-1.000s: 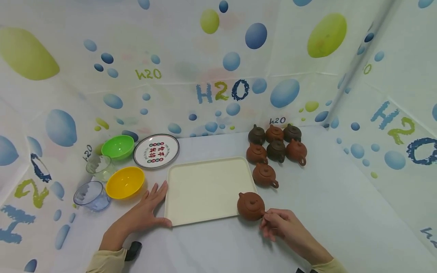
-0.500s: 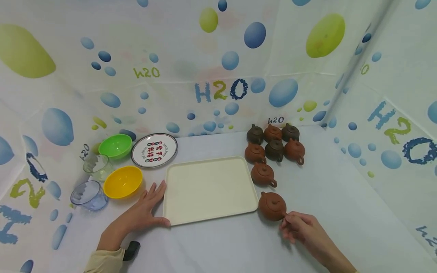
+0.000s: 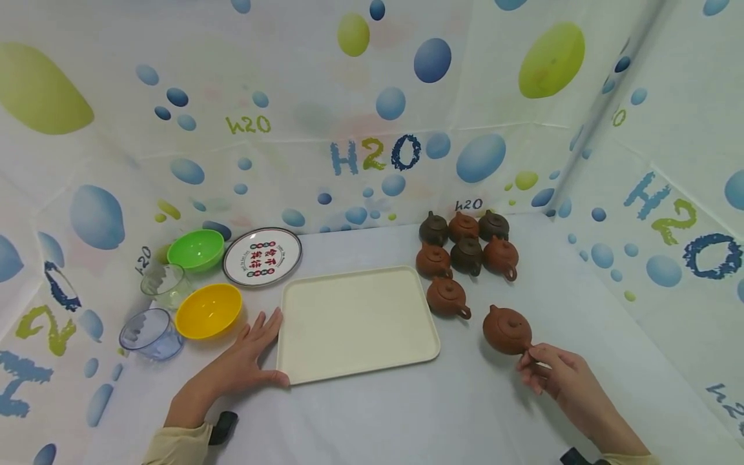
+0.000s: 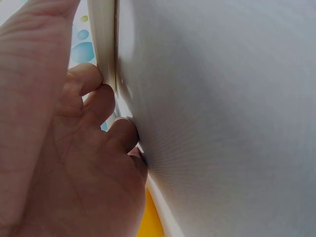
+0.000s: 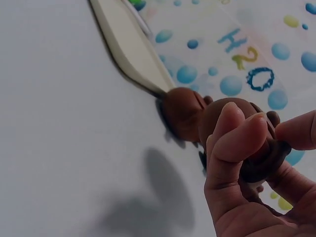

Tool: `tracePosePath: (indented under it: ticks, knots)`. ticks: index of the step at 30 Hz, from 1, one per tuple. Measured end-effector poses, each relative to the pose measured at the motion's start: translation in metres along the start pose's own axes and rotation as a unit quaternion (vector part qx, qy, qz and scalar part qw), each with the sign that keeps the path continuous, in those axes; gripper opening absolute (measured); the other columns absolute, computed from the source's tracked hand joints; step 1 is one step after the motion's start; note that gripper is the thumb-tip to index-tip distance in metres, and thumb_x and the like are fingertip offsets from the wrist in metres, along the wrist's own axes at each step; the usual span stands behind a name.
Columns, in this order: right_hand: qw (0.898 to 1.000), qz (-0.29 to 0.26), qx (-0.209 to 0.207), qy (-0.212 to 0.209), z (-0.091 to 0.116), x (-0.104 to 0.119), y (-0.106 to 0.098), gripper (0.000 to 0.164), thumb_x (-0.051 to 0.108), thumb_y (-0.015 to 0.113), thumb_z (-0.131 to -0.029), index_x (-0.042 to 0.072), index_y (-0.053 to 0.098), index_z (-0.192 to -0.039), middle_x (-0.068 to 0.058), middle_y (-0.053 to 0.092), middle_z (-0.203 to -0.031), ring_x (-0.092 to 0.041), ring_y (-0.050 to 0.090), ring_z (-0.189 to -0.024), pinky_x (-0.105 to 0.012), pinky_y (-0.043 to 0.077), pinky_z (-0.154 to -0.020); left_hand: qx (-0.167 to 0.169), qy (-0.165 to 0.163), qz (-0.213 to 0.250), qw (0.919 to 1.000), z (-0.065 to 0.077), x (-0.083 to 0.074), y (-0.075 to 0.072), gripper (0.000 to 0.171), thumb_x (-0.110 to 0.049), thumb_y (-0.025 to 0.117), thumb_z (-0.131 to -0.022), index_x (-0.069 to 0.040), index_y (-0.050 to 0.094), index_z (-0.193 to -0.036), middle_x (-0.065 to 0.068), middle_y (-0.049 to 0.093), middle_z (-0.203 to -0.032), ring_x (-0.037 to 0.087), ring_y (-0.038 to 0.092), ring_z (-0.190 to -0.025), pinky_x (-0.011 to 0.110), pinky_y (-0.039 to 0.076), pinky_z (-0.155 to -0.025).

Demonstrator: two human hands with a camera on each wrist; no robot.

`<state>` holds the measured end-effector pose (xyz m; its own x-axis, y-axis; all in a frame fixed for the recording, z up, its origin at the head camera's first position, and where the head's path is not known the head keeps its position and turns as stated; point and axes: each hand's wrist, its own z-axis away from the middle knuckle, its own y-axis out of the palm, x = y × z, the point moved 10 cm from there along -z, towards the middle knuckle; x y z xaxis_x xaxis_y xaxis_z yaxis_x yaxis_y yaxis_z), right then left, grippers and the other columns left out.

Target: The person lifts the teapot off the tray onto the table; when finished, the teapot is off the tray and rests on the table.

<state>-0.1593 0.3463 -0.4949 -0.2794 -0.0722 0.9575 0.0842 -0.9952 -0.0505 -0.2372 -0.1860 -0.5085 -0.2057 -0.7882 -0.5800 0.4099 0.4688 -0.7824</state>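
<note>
My right hand (image 3: 559, 380) pinches the looped handle of a reddish-brown clay teapot (image 3: 507, 330), to the right of the tray. In the right wrist view this teapot (image 5: 224, 112) hangs above the table and a shadow falls on the cloth below. My left hand (image 3: 247, 361) lies spread along the left side of a cream rectangular tray (image 3: 357, 326), thumb at its front corner and fingertips at its edge. No object lies on the tray. Behind the held teapot, several red-brown and dark brown teapots (image 3: 447, 298) stand close together at the back right.
On the left are a yellow bowl (image 3: 209, 311), a green bowl (image 3: 196, 250), a greenish clear glass bowl (image 3: 166, 285) and a bluish one (image 3: 152, 334). An oval plate (image 3: 263, 257) with red characters lies behind the tray. A patterned curtain (image 3: 302, 97) closes off the back.
My right hand has carried the teapot from over the tray's front right corner rightward and a little farther back. The left hand has stayed at the tray.
</note>
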Motion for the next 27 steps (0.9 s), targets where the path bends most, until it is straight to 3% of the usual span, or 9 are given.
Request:
tracePosePath:
  ticks: [8,18,27]
  knots:
    - [1.0,-0.007,-0.027,-0.012,-0.032,0.011,-0.016,0.039,0.031,0.05,-0.115,-0.002,0.071,-0.114,0.004,0.075,-0.1,-0.008,0.07,-0.089,-0.02,0.061,-0.075,-0.003,0.003,0.0,1.0,0.001,-0.001,-0.001,0.136,-0.057,0.094,-0.071,-0.003,0.019,-0.171,0.022,0.015,-0.179,0.055,0.005,-0.164,0.075,0.002,-0.131]
    - [0.999,-0.033,-0.018,-0.012,-0.072,0.014,-0.007,0.034,0.03,0.052,-0.115,0.002,0.072,-0.116,0.004,0.075,-0.1,-0.006,0.072,-0.094,-0.017,0.063,-0.08,0.004,0.001,0.003,1.0,0.0,0.0,0.001,0.136,-0.058,0.093,-0.072,-0.004,0.016,-0.171,0.021,0.013,-0.18,0.054,0.004,-0.165,0.075,0.001,-0.131]
    - [0.999,-0.038,-0.021,-0.007,-0.091,0.008,0.005,0.03,0.024,0.048,-0.116,0.003,0.069,-0.114,0.005,0.075,-0.097,-0.005,0.073,-0.091,-0.016,0.062,-0.078,0.002,-0.001,0.002,1.0,0.001,0.002,0.0,0.137,-0.058,0.093,-0.072,-0.005,0.017,-0.171,0.021,0.013,-0.18,0.054,0.004,-0.165,0.075,0.001,-0.132]
